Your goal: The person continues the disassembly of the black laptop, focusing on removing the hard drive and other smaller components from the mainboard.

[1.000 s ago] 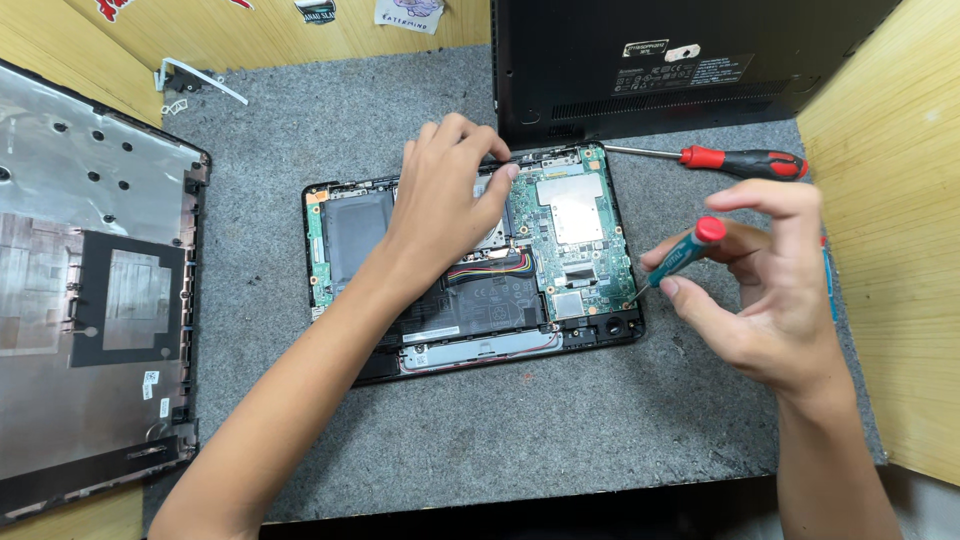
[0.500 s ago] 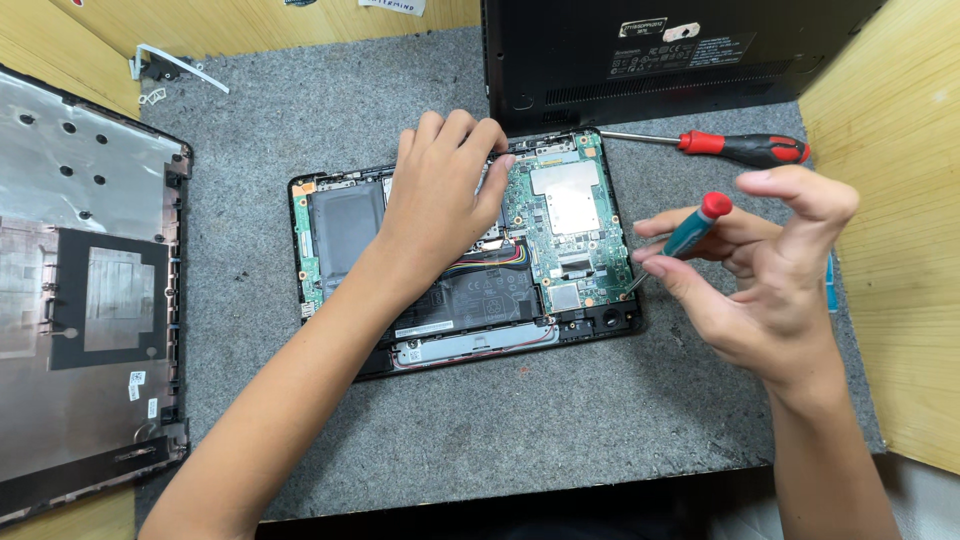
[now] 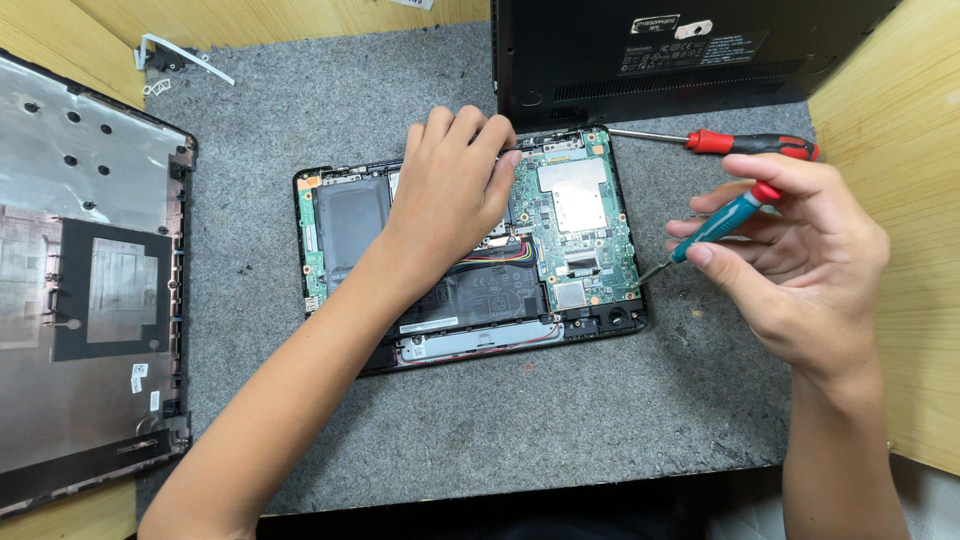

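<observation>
One left hand [image 3: 455, 195] hides the opened laptop's [image 3: 580, 225] middle components.

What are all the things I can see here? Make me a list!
opened laptop: one, black shell, green board, mat centre
small screwdriver: one, teal, red cap, in right hand
larger screwdriver: one, red and black, lying above right hand
closed laptop: one, black, top
bottom cover: one, silvery inside, left
white bracket: one, top left
mat: one, grey
left hand: resting on opened laptop
right hand: holding small screwdriver
</observation>
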